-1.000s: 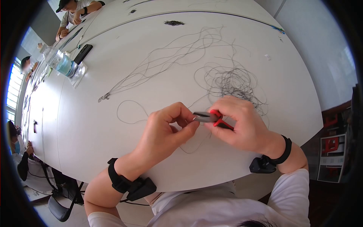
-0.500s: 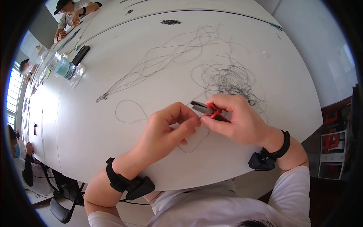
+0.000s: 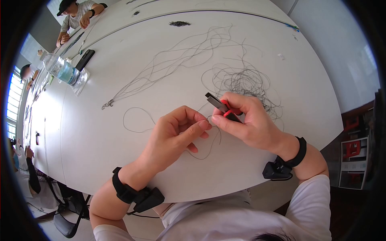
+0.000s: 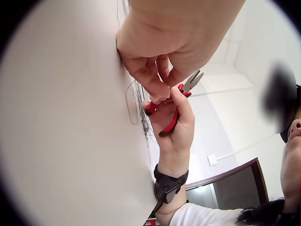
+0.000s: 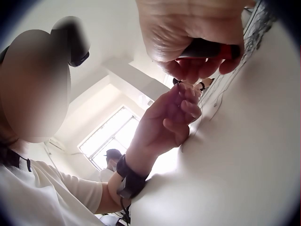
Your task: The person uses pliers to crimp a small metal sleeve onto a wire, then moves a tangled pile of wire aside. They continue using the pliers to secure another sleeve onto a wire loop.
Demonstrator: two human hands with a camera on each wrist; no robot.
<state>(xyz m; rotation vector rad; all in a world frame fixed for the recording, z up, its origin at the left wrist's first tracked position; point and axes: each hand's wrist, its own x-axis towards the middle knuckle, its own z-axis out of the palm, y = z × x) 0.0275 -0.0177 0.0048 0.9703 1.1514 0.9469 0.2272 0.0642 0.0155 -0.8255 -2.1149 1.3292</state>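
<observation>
In the head view, my left hand (image 3: 173, 134) pinches a thin dark strand (image 3: 220, 138) between thumb and forefinger. A short bit of it sticks out at the fingertips, and its loop (image 3: 124, 116) lies on the table to the left. My right hand (image 3: 253, 124) holds pliers (image 3: 216, 102) with red and black handles in its palm, their metal nose pointing up and away from the strand. The right thumb tip is right beside the left fingertips. In the left wrist view, a handle of the pliers (image 4: 170, 125) crosses the right palm.
Beyond the right hand lies a tangle of strands (image 3: 245, 78). Long loose strands run to a knotted clump (image 3: 107, 104) at left. A dark bundle (image 3: 179, 24), a water bottle (image 3: 62, 70) and a phone (image 3: 85, 60) are farther off. Other people sit at the left.
The pliers' nose has swung from the left fingertips to up and away from them. My right thumb and forefinger have come close to the strand. The left hand has barely moved.
</observation>
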